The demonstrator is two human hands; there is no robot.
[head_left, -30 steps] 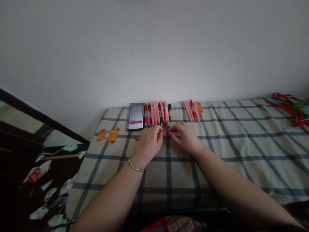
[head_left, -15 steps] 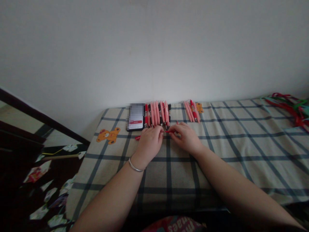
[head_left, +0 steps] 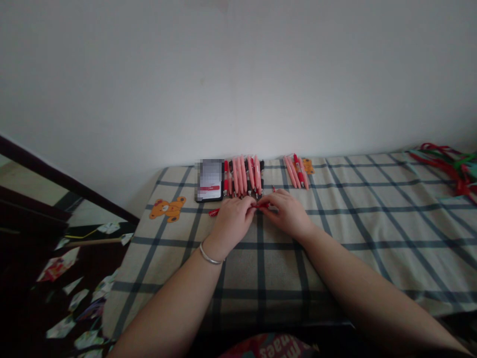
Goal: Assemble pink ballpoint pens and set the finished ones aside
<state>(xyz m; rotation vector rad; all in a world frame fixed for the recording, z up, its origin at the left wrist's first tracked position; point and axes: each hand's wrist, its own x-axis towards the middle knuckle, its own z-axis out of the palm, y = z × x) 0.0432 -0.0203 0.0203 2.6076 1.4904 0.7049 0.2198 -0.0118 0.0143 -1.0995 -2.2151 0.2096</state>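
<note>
My left hand (head_left: 234, 219) and my right hand (head_left: 286, 213) meet fingertip to fingertip over the cloth. Between my right thumb and fingers is a red pen part (head_left: 264, 205), mostly covered. My left fingers are pinched at its left end, on a small pen piece too hidden to make out fully. A red piece (head_left: 213, 212) shows beside my left hand, and a small red tip (head_left: 274, 188) lies just beyond my right fingers. Behind the hands, several pink and red pens (head_left: 242, 176) lie side by side, on top of something black.
A phone (head_left: 210, 181) with a partly blurred screen lies left of the pens. Another small group of pens (head_left: 296, 171) lies further right, near the wall (head_left: 238, 89). Coloured ribbons (head_left: 454, 166) are heaped on the checked cloth (head_left: 357, 223) at far right. Paper scraps (head_left: 61, 328) litter the lower left.
My hands have drawn together, closing the small gap between the fingertips. The thin end that showed between them is now covered. The pens and phone lie as before.
</note>
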